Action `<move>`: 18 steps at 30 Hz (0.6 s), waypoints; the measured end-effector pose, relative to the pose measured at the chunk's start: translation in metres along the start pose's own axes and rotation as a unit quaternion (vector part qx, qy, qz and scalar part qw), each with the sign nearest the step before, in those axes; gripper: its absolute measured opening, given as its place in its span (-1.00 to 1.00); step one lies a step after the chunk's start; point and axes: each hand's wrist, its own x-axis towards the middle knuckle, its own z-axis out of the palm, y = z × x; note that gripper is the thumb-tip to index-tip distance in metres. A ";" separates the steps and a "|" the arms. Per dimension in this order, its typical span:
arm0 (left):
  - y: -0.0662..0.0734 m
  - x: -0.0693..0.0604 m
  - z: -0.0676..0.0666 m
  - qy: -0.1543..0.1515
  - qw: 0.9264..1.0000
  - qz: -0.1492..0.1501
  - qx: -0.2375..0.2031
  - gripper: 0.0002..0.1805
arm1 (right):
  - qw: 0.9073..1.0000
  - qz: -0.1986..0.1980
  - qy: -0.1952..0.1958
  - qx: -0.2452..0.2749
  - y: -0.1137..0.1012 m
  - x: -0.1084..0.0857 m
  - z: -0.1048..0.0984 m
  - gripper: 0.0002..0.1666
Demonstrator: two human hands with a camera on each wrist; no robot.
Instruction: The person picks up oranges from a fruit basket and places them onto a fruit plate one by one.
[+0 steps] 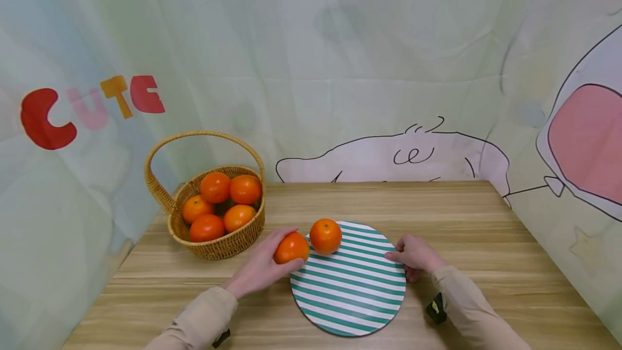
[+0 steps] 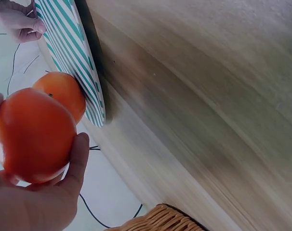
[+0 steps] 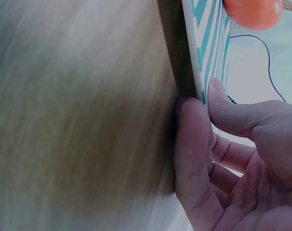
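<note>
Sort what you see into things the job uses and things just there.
Used in the job, it seems:
held fruit, in the left hand
loose fruit, on the board
board, its edge pinched by the right hand
basket with its five visible fruits, probably

Just there:
table
backdrop with its letters

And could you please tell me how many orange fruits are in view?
7: five fruits in the wicker basket, a sixth fruit on the striped board, and a seventh fruit in the left hand. More may be hidden deeper in the basket.
</note>
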 end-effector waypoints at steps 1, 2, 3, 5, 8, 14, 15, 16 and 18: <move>0.000 0.000 0.001 -0.002 1.000 -0.006 -0.002 -0.25 | 1.000 0.000 0.000 0.000 0.000 0.000 0.000 -0.62; 0.001 0.000 0.001 -0.003 1.000 -0.010 -0.005 -0.25 | 1.000 0.001 0.000 0.000 0.000 0.000 0.000 -0.62; 0.001 0.000 0.002 -0.004 1.000 -0.014 -0.007 -0.25 | 1.000 0.001 0.000 0.001 0.000 0.000 0.000 -0.62; 0.001 0.000 0.003 0.000 1.000 -0.013 -0.009 -0.25 | 1.000 0.001 0.000 0.001 0.001 0.001 0.001 -0.63; 0.001 0.000 0.005 0.005 1.000 0.002 -0.005 -0.26 | 1.000 0.000 0.001 -0.001 0.002 0.002 0.001 -0.63; 0.000 0.000 0.009 0.005 1.000 0.016 -0.004 -0.25 | 1.000 -0.003 0.002 0.000 0.003 0.004 0.002 -0.62; 0.001 0.000 0.009 0.004 1.000 0.013 -0.008 -0.24 | 1.000 -0.003 0.002 0.001 0.003 0.004 0.002 -0.62; 0.001 -0.001 0.010 0.003 1.000 0.010 -0.011 -0.23 | 1.000 -0.003 0.003 0.001 0.003 0.005 0.002 -0.62; 0.001 -0.001 0.011 0.002 1.000 0.006 -0.015 -0.20 | 1.000 -0.002 0.003 0.001 0.003 0.005 0.002 -0.63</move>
